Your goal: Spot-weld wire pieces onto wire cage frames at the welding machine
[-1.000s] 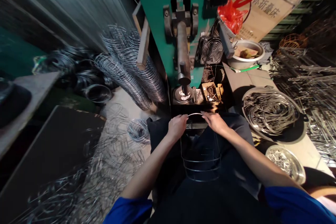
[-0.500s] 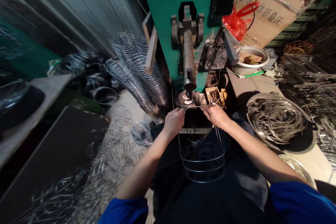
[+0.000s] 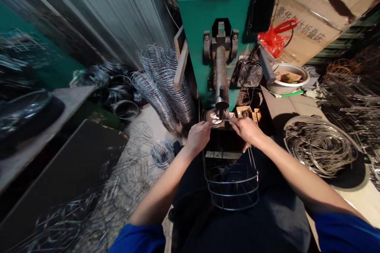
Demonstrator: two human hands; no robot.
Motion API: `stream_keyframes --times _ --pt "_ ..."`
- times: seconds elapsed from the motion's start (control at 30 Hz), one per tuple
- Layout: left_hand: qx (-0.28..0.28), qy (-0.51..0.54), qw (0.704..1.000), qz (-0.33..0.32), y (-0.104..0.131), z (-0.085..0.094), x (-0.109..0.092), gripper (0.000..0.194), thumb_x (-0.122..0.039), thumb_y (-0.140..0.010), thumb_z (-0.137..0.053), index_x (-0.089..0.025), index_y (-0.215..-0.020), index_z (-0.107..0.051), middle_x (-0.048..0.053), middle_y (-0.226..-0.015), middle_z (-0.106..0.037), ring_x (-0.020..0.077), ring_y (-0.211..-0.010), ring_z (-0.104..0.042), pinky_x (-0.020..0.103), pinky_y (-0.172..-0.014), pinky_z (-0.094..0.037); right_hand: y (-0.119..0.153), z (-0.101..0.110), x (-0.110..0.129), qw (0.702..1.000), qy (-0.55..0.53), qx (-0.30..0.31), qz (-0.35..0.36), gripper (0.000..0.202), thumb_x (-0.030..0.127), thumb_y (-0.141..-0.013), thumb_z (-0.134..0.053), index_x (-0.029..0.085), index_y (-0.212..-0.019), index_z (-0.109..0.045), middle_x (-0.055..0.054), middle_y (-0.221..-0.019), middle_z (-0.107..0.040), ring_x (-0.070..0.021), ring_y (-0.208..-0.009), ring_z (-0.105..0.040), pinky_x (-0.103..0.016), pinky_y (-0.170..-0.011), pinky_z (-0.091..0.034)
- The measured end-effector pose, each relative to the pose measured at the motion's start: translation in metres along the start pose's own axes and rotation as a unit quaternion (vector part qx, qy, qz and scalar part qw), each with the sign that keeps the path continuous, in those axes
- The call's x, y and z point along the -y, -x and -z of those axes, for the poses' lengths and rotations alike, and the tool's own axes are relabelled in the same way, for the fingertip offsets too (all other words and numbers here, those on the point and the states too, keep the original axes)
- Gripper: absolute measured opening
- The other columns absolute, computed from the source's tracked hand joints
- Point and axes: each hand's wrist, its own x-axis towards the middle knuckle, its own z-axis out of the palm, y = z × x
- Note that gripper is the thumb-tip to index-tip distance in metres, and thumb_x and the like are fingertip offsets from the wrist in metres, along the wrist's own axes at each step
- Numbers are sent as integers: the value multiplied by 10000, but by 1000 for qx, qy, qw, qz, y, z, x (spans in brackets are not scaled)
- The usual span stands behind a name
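A wire basket frame (image 3: 233, 182) hangs down over my lap, its upper wires running up to my hands. My left hand (image 3: 199, 138) pinches the wire on the left side, fingers closed. On the right, my right hand (image 3: 247, 129) grips the same frame near its top wire. That top wire lies at the round lower electrode (image 3: 216, 118) of a green spot-welding machine (image 3: 194, 27). Just above it comes down the machine's upper electrode arm (image 3: 221, 75); whether its tip touches the wire I cannot tell.
Stacks of wire rings (image 3: 162, 91) stand left of the machine, with a small wire coil (image 3: 162, 154) on the littered floor. To the right are a basin of bent wires (image 3: 322, 146), a white bowl (image 3: 292, 87), a red plastic bag (image 3: 273, 41), a small fan (image 3: 249, 73) and a large carton (image 3: 311, 12).
The view has tilted up slightly, so the machine's control panel shows more. Both hands keep their hold, and the basket frame has turned a little at the electrodes.
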Motion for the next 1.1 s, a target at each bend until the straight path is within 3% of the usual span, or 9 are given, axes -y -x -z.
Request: stream_keyframes --times 0.27,0.47,0.63,0.93,1.03,1.1 --pt "-9 14 1000 -7 -3 -4 5 259 -172 -960 -439 -163 -854 -675 86 -797 -682 187 -708 -637 284 -676 -444 -3 5 2 1000 8 6 8 292 280 -1005 -400 186 -1047 -673 -106 -924 -729 -188 -796 -672 -255 -695 -399" --pt "-7 30 999 -6 -3 -5 4 238 -144 -948 -452 -163 -876 -678 86 -813 -697 187 -744 -652 276 -689 -443 -3 4 2 1000 10 11 -3 314 303 -1014 -385 187 -1043 -676 -89 -822 -724 -189 -729 -664 -260 -648 -376" --pt "-12 36 999 -5 -2 -3 3 249 -145 -955 -438 -159 -881 -675 84 -821 -700 184 -731 -649 274 -677 -437 -3 1 -1 1000 9 5 -4 316 306 -1011 -395 193 -1099 -676 -92 -853 -735 -190 -736 -668 -261 -650 -385" --pt "-13 65 998 14 -2 -5 2 227 -166 -939 -467 -175 -875 -685 74 -827 -702 184 -752 -647 284 -713 -446 0 4 0 994 -108 -26 -19 309 311 -978 -466 166 -1027 -734 -90 -806 -737 -203 -747 -680 -279 -706 -452" --pt "-35 151 987 42 8 -3 4 209 -252 -938 -514 -175 -842 -683 63 -774 -684 181 -725 -633 293 -718 -458 21 13 6 980 -190 -35 -43 341 406 -954 -520 162 -887 -750 -47 -682 -697 -181 -659 -649 -273 -657 -467" --pt "-38 294 950 93 24 -6 8 221 -369 -910 -586 -172 -937 -684 60 -794 -688 178 -697 -631 305 -705 -482 41 21 10 969 -233 -74 -40 380 448 -949 -528 161 -845 -754 -38 -701 -702 -170 -650 -640 -275 -644 -480"
